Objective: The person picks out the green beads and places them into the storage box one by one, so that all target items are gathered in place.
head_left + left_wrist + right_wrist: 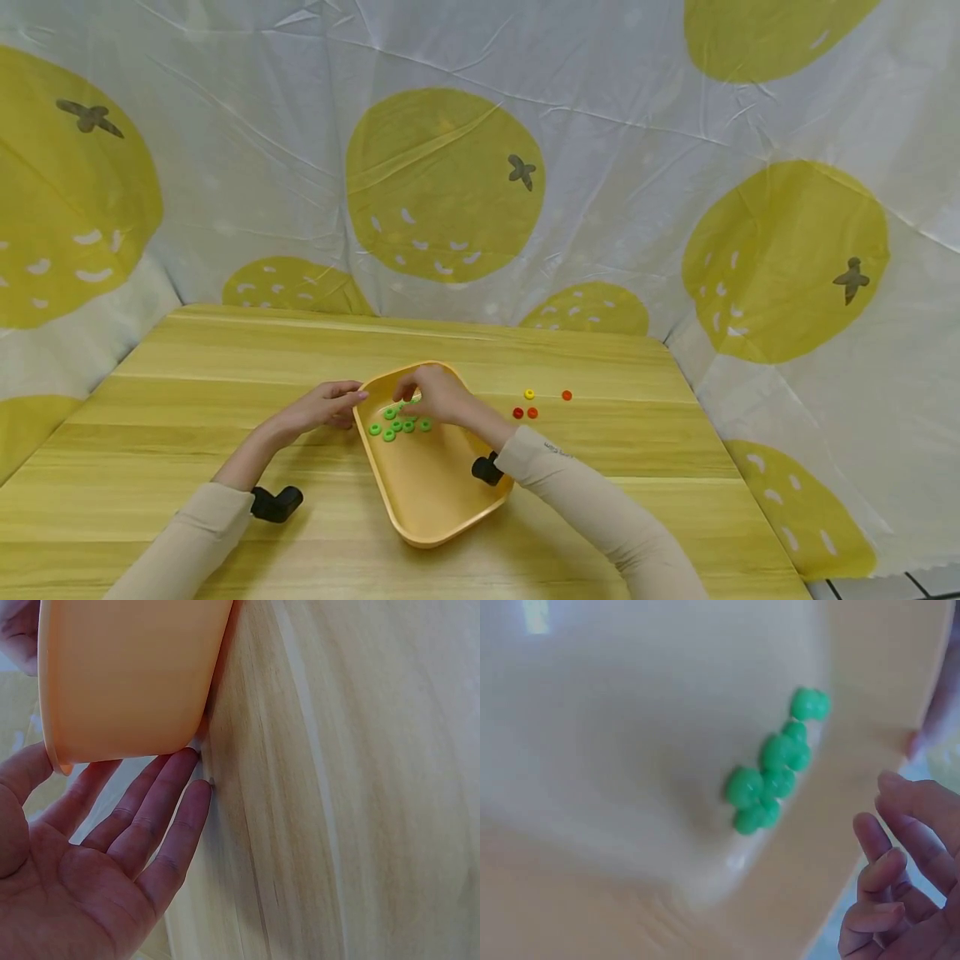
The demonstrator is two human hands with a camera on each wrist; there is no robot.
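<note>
An orange-yellow plastic tray [431, 492] with raised sides stands slanted on the table. My left hand [324, 408] is at its far left corner; the left wrist view shows the thumb at the rim and the fingers under the tray's outer wall [135, 682]. Several small green ring-shaped beads [397, 426] lie in the far left part of the tray. Above them is my right hand [444, 395], fingers loosely bent. In the right wrist view nothing shows between its fingertips, which are beside the clustered green beads [778, 754].
To the right of the tray, on the wooden table [615, 517], lie a yellow bead [529, 394], a red bead [518, 413] and two orange beads [567, 395]. A white cloth [615, 167] with yellow fruit prints hangs behind the table.
</note>
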